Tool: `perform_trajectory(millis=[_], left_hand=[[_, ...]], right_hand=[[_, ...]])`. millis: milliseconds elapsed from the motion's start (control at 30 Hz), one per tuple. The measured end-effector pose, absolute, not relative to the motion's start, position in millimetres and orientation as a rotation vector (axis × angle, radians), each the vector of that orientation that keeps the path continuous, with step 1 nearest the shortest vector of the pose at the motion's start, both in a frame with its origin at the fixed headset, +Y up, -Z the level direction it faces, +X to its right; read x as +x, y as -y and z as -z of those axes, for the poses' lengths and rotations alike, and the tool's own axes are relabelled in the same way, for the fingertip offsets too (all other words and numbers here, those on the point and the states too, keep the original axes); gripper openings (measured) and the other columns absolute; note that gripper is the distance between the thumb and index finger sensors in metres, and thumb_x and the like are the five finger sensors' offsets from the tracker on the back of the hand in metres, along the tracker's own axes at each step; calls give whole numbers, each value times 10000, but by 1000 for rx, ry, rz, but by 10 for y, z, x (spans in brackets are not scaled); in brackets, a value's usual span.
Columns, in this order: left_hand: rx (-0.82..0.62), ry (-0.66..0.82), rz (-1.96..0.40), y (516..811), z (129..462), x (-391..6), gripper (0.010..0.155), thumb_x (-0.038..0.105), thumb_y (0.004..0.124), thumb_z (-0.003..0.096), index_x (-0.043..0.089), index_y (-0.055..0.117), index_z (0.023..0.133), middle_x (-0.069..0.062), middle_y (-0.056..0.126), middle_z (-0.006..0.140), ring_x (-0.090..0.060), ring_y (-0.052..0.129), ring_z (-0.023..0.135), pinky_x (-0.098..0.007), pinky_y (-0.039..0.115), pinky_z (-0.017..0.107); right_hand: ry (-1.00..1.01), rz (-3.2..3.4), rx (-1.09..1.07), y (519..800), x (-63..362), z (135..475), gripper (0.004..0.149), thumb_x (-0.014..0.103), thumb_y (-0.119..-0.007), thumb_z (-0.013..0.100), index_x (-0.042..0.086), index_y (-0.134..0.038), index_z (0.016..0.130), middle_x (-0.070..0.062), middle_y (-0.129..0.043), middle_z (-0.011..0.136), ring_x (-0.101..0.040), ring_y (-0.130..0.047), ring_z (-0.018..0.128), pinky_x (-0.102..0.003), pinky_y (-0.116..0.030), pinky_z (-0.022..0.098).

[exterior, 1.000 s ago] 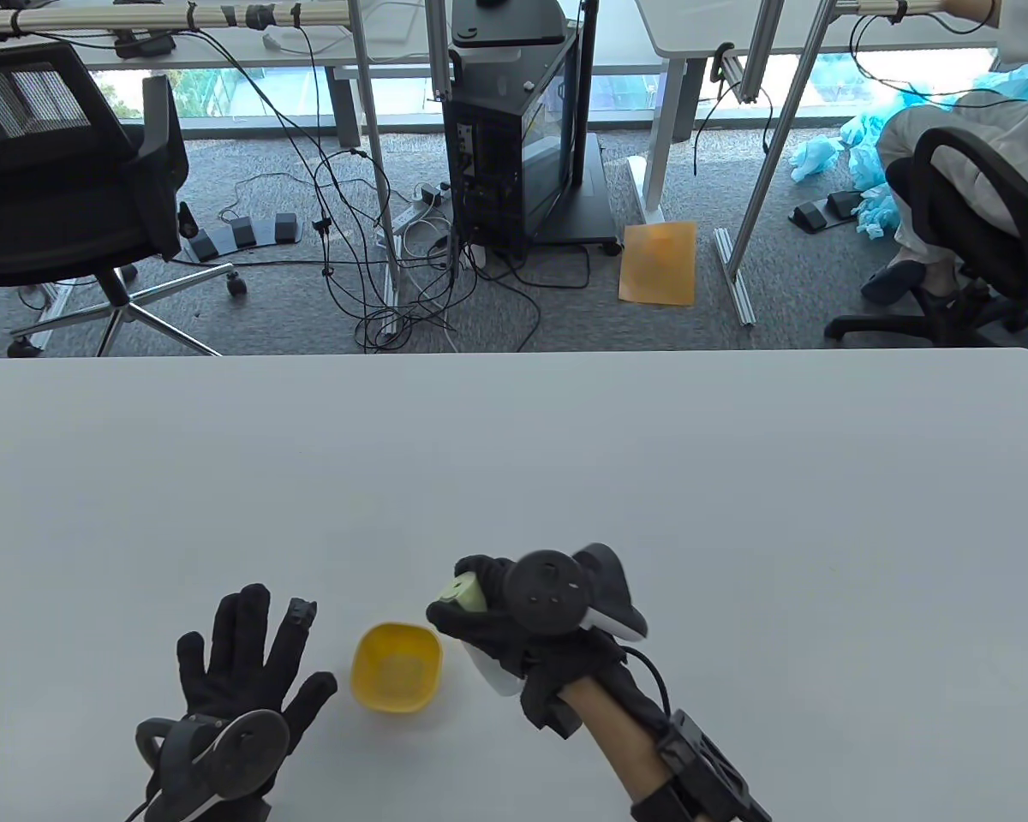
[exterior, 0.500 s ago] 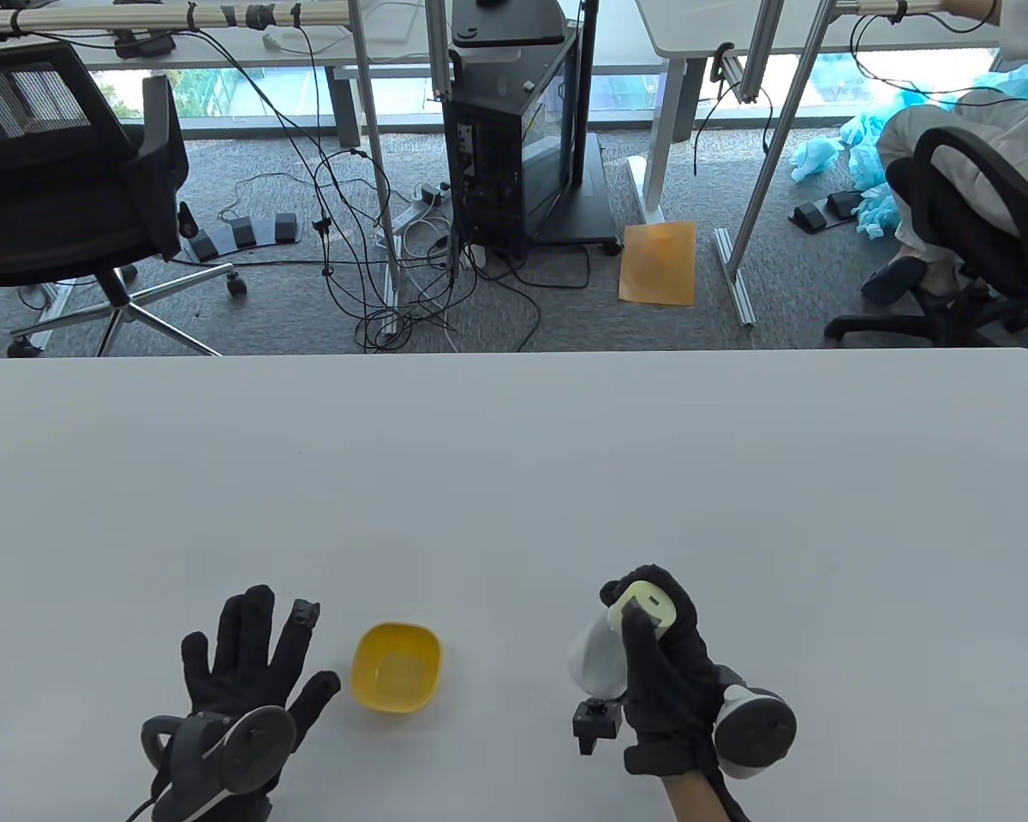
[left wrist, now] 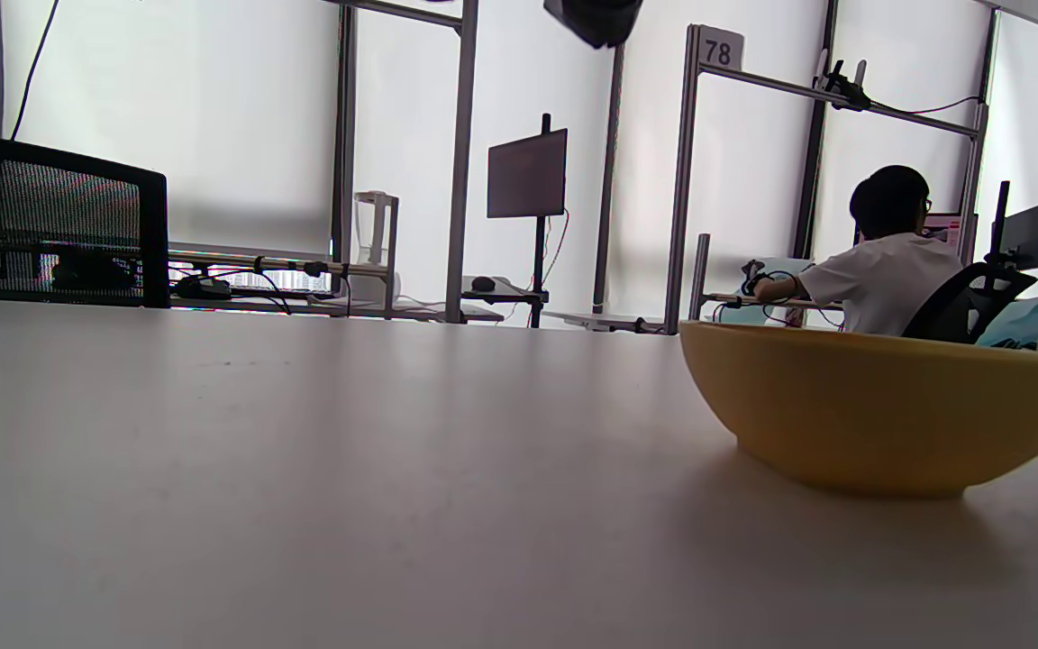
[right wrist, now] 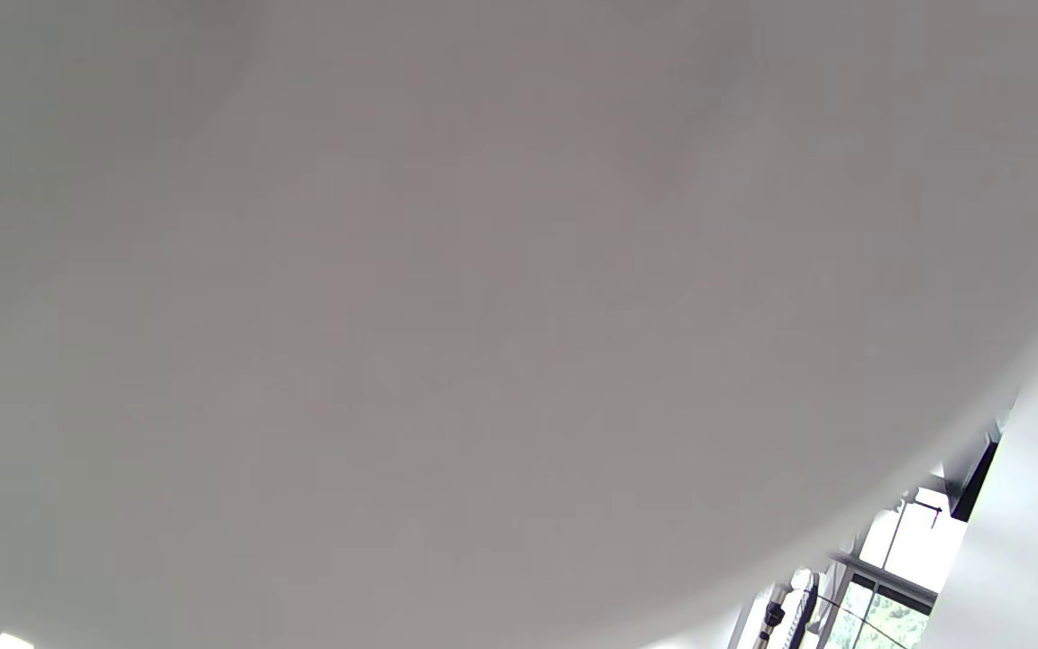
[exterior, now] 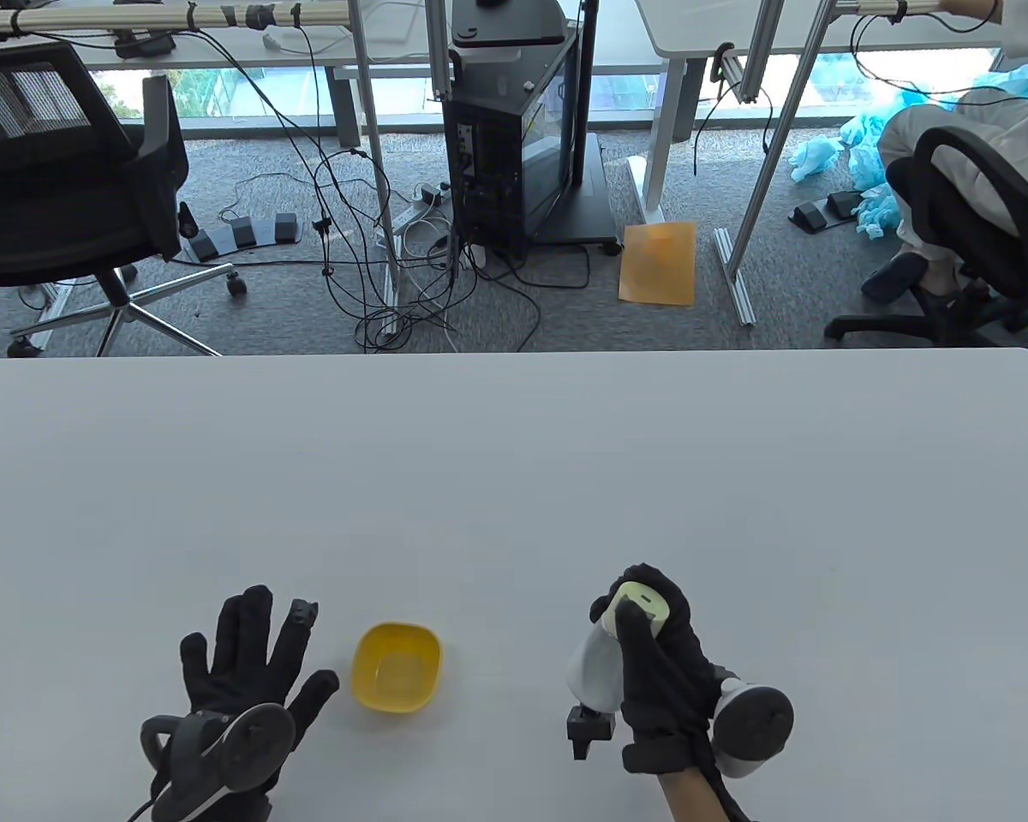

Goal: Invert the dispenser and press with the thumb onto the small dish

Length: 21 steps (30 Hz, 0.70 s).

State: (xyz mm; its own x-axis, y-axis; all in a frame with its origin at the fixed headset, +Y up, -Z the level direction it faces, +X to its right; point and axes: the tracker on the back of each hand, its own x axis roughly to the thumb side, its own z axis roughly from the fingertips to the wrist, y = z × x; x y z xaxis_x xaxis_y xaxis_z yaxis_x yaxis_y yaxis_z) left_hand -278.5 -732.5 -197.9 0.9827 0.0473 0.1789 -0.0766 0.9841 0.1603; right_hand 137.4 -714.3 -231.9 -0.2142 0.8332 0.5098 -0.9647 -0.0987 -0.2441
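Note:
A small yellow dish (exterior: 396, 667) sits on the white table near the front edge; it also shows at the right in the left wrist view (left wrist: 888, 406). My left hand (exterior: 248, 659) lies flat on the table left of the dish, fingers spread, holding nothing. My right hand (exterior: 651, 651) grips a white dispenser (exterior: 595, 664) with a pale green head (exterior: 642, 599), well to the right of the dish, with the thumb on the green head. The right wrist view is filled by the blurred white dispenser body (right wrist: 483, 315).
The white table (exterior: 514, 479) stretches far ahead of both hands. Beyond its far edge are office chairs, cables, a computer tower (exterior: 514, 128) and a seated person (exterior: 977, 154).
My right hand moved the dispenser from beside the dish off to the right and turned over, so its palm side faces up. In the last half second it barely shifted. The left hand stayed still.

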Motion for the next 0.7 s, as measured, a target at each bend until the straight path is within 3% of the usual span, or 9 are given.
perform_trajectory(millis=[100, 400, 567, 700], left_hand=[[176, 178, -66, 7312, 1968, -2783, 759, 689, 390, 563, 303, 424, 1215, -228, 361, 1269, -489, 430, 1162, -771, 387, 720], [192, 179, -70, 7303, 1957, -2797, 760, 688, 392, 564, 299, 424, 1216, -228, 360, 1270, -492, 428, 1162, -772, 384, 720], [195, 182, -73, 7304, 1952, -2803, 758, 689, 391, 563, 303, 424, 1215, -228, 359, 1270, -490, 426, 1163, -772, 384, 721], [196, 184, -74, 7300, 1949, -2806, 758, 689, 396, 563, 303, 424, 1215, -227, 358, 1270, -490, 428, 1162, -771, 385, 722]], right_hand=[[500, -1746, 385, 6984, 1279, 2390, 789, 596, -727, 596, -96, -685, 972, -297, -843, 785, -339, -1018, 544, -491, -906, 335], [114, -2136, 731, 6036, 661, 2679, 780, 564, -728, 608, -139, -741, 947, -338, -882, 739, -378, -1037, 488, -509, -907, 291], [-269, -2399, 808, 5668, 200, 2859, 786, 557, -730, 612, -154, -739, 945, -353, -878, 737, -391, -1034, 483, -515, -902, 290], [-620, -2526, 799, 5622, -108, 2998, 789, 539, -732, 623, -181, -731, 945, -376, -870, 736, -413, -1026, 482, -527, -893, 288]])
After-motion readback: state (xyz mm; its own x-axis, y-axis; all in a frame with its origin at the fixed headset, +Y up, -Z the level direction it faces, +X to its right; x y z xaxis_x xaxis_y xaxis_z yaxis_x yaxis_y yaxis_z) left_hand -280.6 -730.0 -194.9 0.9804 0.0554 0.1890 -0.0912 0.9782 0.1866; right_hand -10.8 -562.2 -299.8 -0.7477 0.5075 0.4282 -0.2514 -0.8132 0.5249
